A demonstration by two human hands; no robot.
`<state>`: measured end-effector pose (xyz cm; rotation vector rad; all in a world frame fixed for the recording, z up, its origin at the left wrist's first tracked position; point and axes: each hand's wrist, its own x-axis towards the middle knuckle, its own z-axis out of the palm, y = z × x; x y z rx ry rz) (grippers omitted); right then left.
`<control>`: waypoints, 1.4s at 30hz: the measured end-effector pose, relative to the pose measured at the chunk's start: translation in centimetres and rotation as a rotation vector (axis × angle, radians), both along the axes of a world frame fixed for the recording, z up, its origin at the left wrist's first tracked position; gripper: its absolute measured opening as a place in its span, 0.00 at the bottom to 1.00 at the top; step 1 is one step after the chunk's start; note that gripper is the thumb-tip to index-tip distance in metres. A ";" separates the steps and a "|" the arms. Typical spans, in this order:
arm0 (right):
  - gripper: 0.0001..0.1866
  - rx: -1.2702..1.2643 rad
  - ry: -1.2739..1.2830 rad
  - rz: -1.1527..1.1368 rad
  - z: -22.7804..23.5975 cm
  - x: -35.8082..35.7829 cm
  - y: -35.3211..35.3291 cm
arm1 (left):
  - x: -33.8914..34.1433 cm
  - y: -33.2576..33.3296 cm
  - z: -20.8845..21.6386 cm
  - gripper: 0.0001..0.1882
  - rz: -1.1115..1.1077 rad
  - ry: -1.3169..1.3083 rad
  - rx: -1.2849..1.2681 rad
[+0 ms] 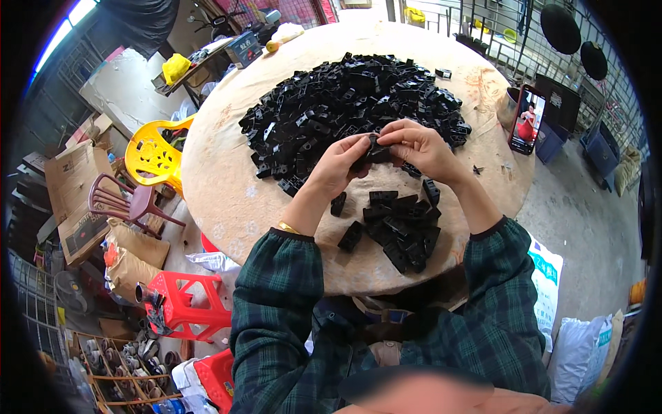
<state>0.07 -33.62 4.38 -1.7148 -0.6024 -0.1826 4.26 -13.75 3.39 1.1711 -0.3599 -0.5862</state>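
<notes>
Both my hands meet over the middle of the round table, just in front of a large heap of small black plastic parts (331,96). Between them is a black plastic part (374,153), partly covered by my fingers. My left hand (338,164) grips it from the left, thumb on top. From the right, the thumb and fingertips of my right hand (422,148) pinch its edge. Closer to me lies a smaller pile of black plastic parts (400,231), with a single black part (351,236) beside it on the left.
The cloth-covered table (227,186) fills the middle. A phone (526,119) with a lit screen stands at its right edge. Left of it are a yellow chair (148,155), a purple chair (127,200) and a red stool (186,303). White sacks (576,352) stand at lower right.
</notes>
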 end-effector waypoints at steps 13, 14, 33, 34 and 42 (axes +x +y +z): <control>0.08 -0.180 -0.384 -0.095 0.1 -0.7 0.9 | 0.2 -0.3 -0.7 0.11 0.016 -0.083 0.105; 0.07 -0.194 -0.422 -0.109 0.0 -0.6 1.0 | -0.1 -0.4 -0.5 0.11 0.059 -0.061 0.081; 0.18 -0.205 -0.419 -0.264 -0.6 -0.3 1.3 | -1.6 0.1 1.3 0.21 0.164 -0.628 0.554; 0.18 -0.209 -0.416 -0.273 -0.8 -0.1 1.1 | -1.4 0.1 1.0 0.21 0.190 -0.663 0.512; 0.12 0.023 0.170 -0.005 -0.3 -0.1 -0.3 | -1.8 -0.2 1.2 0.16 0.162 -0.683 0.443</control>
